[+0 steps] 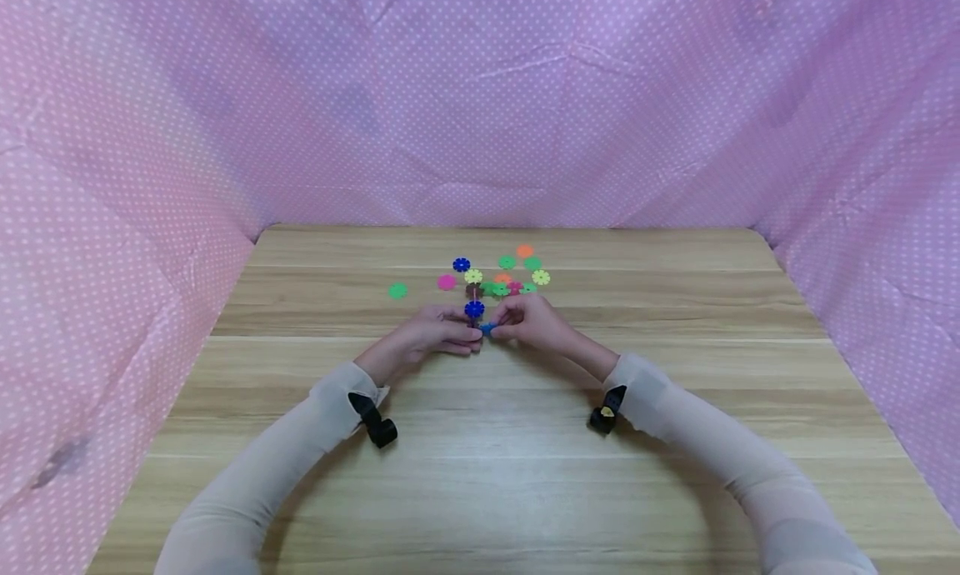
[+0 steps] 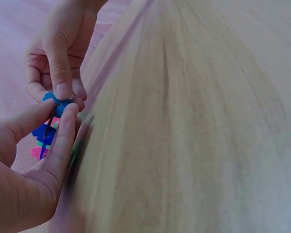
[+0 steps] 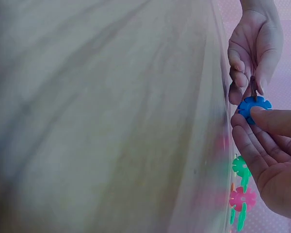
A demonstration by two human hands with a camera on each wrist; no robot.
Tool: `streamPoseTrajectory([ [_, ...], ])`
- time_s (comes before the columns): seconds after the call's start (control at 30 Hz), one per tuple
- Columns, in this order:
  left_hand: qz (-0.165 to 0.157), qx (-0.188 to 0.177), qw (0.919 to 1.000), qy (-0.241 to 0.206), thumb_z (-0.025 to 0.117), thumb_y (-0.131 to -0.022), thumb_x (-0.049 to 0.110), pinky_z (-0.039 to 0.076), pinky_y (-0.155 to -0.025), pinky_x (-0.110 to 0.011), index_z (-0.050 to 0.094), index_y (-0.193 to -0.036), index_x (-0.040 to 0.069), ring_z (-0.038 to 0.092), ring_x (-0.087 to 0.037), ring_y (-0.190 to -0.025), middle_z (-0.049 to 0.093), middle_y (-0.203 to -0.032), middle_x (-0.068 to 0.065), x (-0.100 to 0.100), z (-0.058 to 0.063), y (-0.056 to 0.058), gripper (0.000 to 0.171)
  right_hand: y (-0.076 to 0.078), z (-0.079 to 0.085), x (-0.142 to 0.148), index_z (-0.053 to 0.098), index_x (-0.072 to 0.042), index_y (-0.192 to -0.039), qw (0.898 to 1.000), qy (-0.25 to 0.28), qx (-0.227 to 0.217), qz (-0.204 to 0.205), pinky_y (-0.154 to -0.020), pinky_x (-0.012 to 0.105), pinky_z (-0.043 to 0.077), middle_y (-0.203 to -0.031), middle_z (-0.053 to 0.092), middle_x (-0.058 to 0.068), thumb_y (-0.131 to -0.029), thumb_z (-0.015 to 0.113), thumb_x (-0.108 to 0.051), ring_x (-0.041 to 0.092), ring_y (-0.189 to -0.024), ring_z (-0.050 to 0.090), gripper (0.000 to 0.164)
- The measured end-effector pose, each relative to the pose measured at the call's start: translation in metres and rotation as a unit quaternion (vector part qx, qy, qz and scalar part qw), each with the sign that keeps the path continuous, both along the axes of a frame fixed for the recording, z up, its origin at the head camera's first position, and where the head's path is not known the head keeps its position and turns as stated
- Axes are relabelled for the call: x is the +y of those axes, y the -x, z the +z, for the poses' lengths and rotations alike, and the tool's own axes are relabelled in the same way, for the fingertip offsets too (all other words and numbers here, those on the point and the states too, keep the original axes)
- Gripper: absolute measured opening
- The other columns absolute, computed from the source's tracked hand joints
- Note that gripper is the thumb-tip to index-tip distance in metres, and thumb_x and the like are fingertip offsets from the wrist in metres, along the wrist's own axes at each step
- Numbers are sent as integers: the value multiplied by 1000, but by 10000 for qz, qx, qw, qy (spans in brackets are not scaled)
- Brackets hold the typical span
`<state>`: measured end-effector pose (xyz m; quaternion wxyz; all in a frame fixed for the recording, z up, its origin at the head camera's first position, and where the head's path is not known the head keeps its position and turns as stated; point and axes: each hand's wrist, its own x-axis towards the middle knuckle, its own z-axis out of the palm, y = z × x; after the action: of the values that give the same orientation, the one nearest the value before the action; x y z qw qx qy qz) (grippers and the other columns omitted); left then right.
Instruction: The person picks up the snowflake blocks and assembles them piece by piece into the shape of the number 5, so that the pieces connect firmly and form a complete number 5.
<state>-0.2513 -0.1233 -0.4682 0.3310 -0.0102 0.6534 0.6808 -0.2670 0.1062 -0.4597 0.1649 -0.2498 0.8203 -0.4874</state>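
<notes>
My right hand pinches a light blue notched building disc between thumb and fingers. The blue disc touches a dark brown disc, seen edge-on, which my left hand grips between thumb and fingers. Close to the left fingertips in the head view is a dark blue disc, in line with the brown one. Whether the blue disc's slot is engaged with the brown edge is hidden by the fingers. Both hands meet just above the table.
Loose flower-shaped discs lie beyond the hands on the wooden table: a yellow disc, a pink disc, an orange disc and several green ones. One green disc sits apart at left. Pink dotted cloth hangs around the table.
</notes>
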Motion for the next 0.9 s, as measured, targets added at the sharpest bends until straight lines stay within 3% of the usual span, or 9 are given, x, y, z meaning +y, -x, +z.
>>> streamPoseTrajectory([
  [0.23, 205, -77, 9997, -107, 69, -95, 1, 61, -91, -33, 54, -135, -6, 75, -18, -92, 76, -104, -13, 0, -2, -2, 44, 5, 4, 3, 72, 4, -100, 9995, 41, -112, 306, -78, 25, 62, -99, 74, 17, -83, 78, 6, 22, -87, 73, 18],
  [0.4, 315, -107, 9994, -114, 69, -94, 0, 62, -91, -33, 53, -134, -7, 75, -18, -91, 76, -105, -15, 1, -6, -1, 44, 20, 22, 18, 69, 9, -109, 9985, 41, 0, 540, -84, 28, 62, -106, 73, 23, -85, 76, 7, 26, -94, 73, 25],
  [0.47, 336, -76, 9993, -156, 69, -95, 0, 62, -90, -33, 54, -133, -7, 75, -18, -91, 76, -104, -14, 1, -6, -1, 42, 28, 31, 25, 68, 10, -111, 9992, 45, 74, 395, -84, 28, 61, -108, 73, 25, -87, 75, 5, 29, -95, 72, 25],
  [0.63, 412, -14, 9990, -173, 68, -96, 0, 62, -89, -32, 56, -128, -7, 75, -17, -89, 76, -102, -13, 4, -6, -4, 35, 51, 43, 48, 68, 9, -115, 9987, -178, 234, -424, -82, 21, 58, -110, 73, 23, -92, 73, -3, 26, -96, 70, 26],
  [0.77, 478, 14, 9988, -60, 69, -95, 0, 62, -89, -32, 55, -129, -6, 75, -17, -88, 74, -103, -14, 5, -5, -7, 38, 70, 38, 65, 67, 10, -116, 9951, -456, 331, -807, -84, 22, 57, -111, 72, 25, -93, 72, -4, 29, -99, 68, 27],
  [0.9, 499, 34, 9987, -47, 69, -94, -1, 62, -89, -32, 54, -131, -7, 74, -17, -88, 73, -104, -14, 5, -4, -9, 41, 82, 28, 75, 69, 9, -113, 9929, -759, 422, -815, -83, 22, 57, -110, 71, 26, -92, 72, 0, 33, -99, 68, 24],
])
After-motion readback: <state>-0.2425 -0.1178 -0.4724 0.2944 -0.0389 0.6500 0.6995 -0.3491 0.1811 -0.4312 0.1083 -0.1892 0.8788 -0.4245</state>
